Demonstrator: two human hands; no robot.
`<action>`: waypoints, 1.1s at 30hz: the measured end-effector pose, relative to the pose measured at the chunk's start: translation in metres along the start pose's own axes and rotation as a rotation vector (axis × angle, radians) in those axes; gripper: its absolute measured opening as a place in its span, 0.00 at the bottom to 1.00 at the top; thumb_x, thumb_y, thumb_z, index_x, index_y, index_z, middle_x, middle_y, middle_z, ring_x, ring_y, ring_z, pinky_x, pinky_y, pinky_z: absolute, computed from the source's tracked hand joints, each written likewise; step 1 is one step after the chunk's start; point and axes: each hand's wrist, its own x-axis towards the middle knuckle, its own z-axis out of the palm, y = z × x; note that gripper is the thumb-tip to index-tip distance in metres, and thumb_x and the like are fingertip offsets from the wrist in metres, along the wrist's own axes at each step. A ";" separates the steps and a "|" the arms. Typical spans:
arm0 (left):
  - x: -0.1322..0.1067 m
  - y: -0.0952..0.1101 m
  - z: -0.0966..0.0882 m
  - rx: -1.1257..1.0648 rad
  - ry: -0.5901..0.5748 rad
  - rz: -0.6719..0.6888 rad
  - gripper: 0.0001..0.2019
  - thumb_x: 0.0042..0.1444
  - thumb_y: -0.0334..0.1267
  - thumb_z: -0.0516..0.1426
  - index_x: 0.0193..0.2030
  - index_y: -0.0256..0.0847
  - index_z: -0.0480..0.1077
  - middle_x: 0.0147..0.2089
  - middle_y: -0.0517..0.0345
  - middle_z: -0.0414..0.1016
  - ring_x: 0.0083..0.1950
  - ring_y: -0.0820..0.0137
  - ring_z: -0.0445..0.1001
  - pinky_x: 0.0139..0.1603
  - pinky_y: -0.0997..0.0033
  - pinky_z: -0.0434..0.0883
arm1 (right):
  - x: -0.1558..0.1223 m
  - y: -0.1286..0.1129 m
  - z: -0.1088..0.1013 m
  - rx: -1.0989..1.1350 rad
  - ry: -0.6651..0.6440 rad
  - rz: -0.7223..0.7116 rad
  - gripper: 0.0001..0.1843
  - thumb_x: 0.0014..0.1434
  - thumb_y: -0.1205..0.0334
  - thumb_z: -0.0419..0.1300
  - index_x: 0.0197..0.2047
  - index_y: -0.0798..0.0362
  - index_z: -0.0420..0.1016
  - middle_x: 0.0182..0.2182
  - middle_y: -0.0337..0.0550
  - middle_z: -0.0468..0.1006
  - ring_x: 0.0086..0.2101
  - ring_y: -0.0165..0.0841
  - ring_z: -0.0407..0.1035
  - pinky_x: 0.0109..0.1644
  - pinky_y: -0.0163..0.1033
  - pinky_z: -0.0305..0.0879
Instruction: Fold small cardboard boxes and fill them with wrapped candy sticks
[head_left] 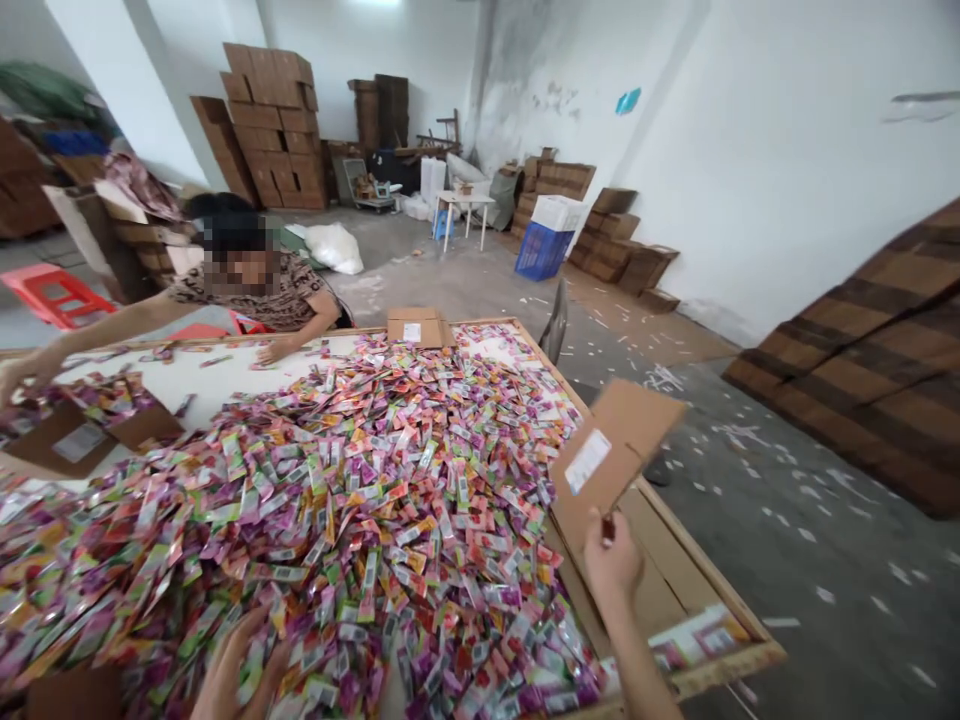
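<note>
A big heap of small colourful packets (352,500) covers the wooden-rimmed table (739,610). My left hand (236,670) lies flat on the packets at the near edge, fingers spread. My right hand (613,560) is raised at the table's right side, pinching the lower corner of a flattened cardboard box (611,450) with a white label. The box tilts up over the table's right rim.
Across the table a person (247,280) leans over it, both arms reaching to packets. An open cardboard box (82,430) lies at left, a small closed one (416,325) at the far edge. Cardboard stacks (274,125), a blue crate (541,250) and floor litter lie beyond.
</note>
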 end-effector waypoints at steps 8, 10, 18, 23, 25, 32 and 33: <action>0.054 0.114 0.005 -0.281 0.204 0.047 0.42 0.57 0.54 0.59 0.73 0.49 0.42 0.75 0.47 0.47 0.75 0.53 0.46 0.73 0.44 0.47 | -0.189 -0.044 0.035 -0.035 -0.867 -0.893 0.13 0.65 0.58 0.52 0.46 0.44 0.77 0.38 0.48 0.76 0.41 0.42 0.71 0.45 0.46 0.67; 0.056 0.092 0.006 -0.272 0.206 -0.057 0.41 0.55 0.57 0.60 0.70 0.44 0.49 0.71 0.42 0.54 0.73 0.50 0.52 0.72 0.45 0.50 | -0.215 -0.038 0.047 0.010 -0.990 -0.879 0.15 0.65 0.59 0.52 0.48 0.45 0.78 0.39 0.48 0.77 0.42 0.42 0.72 0.45 0.45 0.69; 0.012 -0.021 0.002 -0.470 -0.156 -0.235 0.44 0.53 0.61 0.59 0.71 0.44 0.49 0.71 0.42 0.58 0.75 0.49 0.45 0.73 0.47 0.46 | -0.230 -0.016 0.073 -0.180 -1.640 -0.292 0.22 0.47 0.56 0.68 0.48 0.49 0.81 0.42 0.45 0.81 0.41 0.41 0.74 0.45 0.41 0.67; 0.004 -0.026 -0.019 -0.478 -0.300 -0.227 0.45 0.53 0.59 0.61 0.72 0.45 0.48 0.72 0.44 0.57 0.76 0.50 0.43 0.74 0.49 0.43 | -0.224 -0.012 0.089 -0.324 -1.866 -0.106 0.34 0.31 0.56 0.75 0.46 0.51 0.79 0.31 0.35 0.78 0.33 0.33 0.69 0.35 0.34 0.61; 0.003 -0.026 -0.024 -0.498 -0.312 -0.232 0.45 0.53 0.58 0.61 0.72 0.45 0.48 0.72 0.45 0.57 0.76 0.51 0.42 0.74 0.49 0.42 | -0.226 -0.008 0.089 -0.306 -1.874 -0.092 0.32 0.32 0.57 0.74 0.44 0.51 0.78 0.27 0.33 0.75 0.30 0.31 0.66 0.33 0.33 0.58; 0.000 -0.011 -0.025 -0.555 -0.385 -0.254 0.44 0.50 0.42 0.61 0.73 0.44 0.49 0.74 0.50 0.54 0.75 0.50 0.46 0.74 0.47 0.42 | -0.219 0.006 0.073 -0.036 -1.445 -0.089 0.24 0.48 0.38 0.64 0.38 0.48 0.71 0.30 0.38 0.75 0.34 0.37 0.71 0.40 0.40 0.66; -0.001 -0.008 -0.025 -0.572 -0.451 -0.234 0.43 0.48 0.38 0.60 0.72 0.46 0.51 0.75 0.52 0.54 0.76 0.51 0.45 0.74 0.48 0.41 | -0.216 0.008 0.071 -0.008 -1.351 -0.075 0.25 0.50 0.35 0.61 0.38 0.48 0.70 0.31 0.40 0.75 0.35 0.39 0.72 0.42 0.42 0.67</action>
